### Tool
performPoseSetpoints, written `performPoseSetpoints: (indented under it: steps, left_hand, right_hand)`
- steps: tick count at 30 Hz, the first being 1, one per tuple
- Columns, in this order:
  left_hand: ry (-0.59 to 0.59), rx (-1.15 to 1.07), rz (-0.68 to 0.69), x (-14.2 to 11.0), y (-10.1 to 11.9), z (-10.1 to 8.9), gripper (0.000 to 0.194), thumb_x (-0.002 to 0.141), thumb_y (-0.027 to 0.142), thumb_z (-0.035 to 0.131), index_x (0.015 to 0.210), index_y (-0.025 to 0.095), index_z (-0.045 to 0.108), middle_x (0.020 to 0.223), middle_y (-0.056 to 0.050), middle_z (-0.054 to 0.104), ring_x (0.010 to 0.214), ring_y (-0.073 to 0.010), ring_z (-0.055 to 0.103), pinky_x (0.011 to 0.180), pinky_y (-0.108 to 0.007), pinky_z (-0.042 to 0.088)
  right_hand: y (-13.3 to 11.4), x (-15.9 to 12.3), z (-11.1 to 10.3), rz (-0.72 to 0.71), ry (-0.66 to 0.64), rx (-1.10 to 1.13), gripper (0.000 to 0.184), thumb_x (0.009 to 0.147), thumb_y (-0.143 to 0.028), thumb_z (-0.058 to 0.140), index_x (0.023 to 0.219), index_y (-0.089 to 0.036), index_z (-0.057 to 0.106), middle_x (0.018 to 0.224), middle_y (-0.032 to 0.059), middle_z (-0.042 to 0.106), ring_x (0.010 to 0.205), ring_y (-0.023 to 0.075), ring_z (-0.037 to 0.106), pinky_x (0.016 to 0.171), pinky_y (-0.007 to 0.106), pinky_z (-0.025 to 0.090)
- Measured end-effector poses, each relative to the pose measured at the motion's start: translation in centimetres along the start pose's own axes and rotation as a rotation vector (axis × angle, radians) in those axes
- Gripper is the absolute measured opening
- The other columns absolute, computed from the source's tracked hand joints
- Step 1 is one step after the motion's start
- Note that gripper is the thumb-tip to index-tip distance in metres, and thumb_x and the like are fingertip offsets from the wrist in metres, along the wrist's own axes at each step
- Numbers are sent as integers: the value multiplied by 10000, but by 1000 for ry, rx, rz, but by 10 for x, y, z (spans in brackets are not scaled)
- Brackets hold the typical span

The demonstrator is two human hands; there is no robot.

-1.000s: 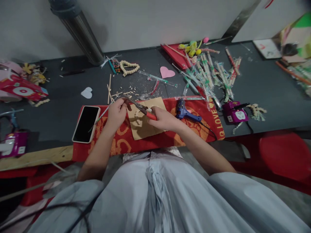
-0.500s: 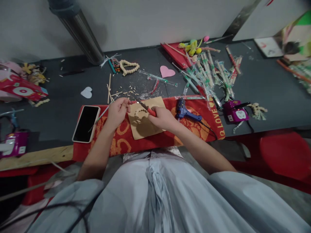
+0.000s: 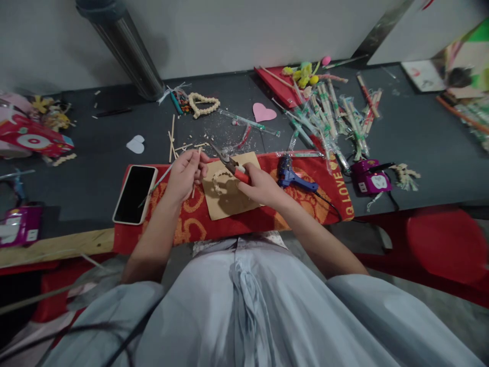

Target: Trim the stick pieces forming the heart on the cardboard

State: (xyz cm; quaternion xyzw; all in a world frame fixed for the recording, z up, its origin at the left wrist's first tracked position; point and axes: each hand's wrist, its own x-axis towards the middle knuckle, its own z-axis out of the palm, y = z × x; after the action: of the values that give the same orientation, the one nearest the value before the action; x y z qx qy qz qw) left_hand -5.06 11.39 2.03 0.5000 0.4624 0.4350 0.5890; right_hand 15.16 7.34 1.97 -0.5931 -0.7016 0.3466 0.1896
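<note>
My left hand (image 3: 187,173) is closed in a pinch on a thin pale stick (image 3: 193,190), whose ends show above and below the fingers. In my right hand (image 3: 263,186) are red-handled pruning shears (image 3: 228,162), their dark blades pointing left, close to the left fingertips. Under them lies a tan cardboard sheet (image 3: 236,206) carrying a curved row of small pale pieces (image 3: 217,182). Most of the shears' handles are hidden by my fingers. The cardboard rests on a red and orange towel (image 3: 187,232).
A phone (image 3: 135,195) lies left. A blue glue gun (image 3: 296,179) rests right of the cardboard. Behind are loose sticks (image 3: 172,137), a beaded heart frame (image 3: 202,105), a pink paper heart (image 3: 263,112) and wrapped stick bundles (image 3: 324,109). A dark tumbler (image 3: 132,56) stands against the wall.
The shears have lifted slightly, moved right and now show their blades more openly. My left hand has turned, bringing the thin stick into sight.
</note>
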Motion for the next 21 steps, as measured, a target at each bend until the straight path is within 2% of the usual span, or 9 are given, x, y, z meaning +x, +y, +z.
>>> performPoseSetpoints:
  steps: [4, 8, 11, 15, 21]
  left_hand:
    - [12, -21, -46, -5, 9, 4, 319, 829, 492, 541, 775, 179, 524, 461, 53, 472, 329, -22, 270, 342, -139, 189]
    - [-4, -59, -53, -8, 15, 6, 302, 832, 468, 549, 772, 174, 520, 459, 53, 475, 329, -19, 255, 348, -139, 206]
    - [-6, -55, -51, -9, 17, 6, 300, 839, 467, 541, 775, 175, 518, 454, 56, 471, 327, -19, 251, 351, -139, 210]
    - [18, -14, -71, -10, 17, 6, 314, 841, 486, 527, 776, 179, 513, 462, 55, 468, 335, -26, 309, 350, -135, 214]
    - [18, -15, -50, -10, 16, 5, 323, 812, 498, 559, 775, 179, 521, 471, 56, 478, 333, -12, 236, 354, -138, 207]
  right_hand:
    - [1, -3, 1, 28, 10, 197, 293, 813, -501, 415, 771, -216, 361, 703, -25, 436, 647, 131, 402, 614, 267, 287]
    - [6, -3, 4, 6, -15, 369, 202, 860, -355, 268, 756, -218, 375, 708, -18, 425, 706, 146, 424, 667, 281, 311]
    - [8, -3, 6, -18, -31, 427, 121, 802, -272, 293, 718, -220, 363, 696, -14, 408, 697, 149, 408, 666, 284, 312]
    - [6, -6, 5, -7, -90, 494, 67, 755, -243, 328, 718, -219, 378, 691, -14, 402, 685, 149, 396, 658, 285, 316]
    - [2, -12, 4, 10, -172, 579, 115, 730, -288, 423, 806, -201, 425, 743, -14, 425, 726, 141, 396, 657, 270, 331]
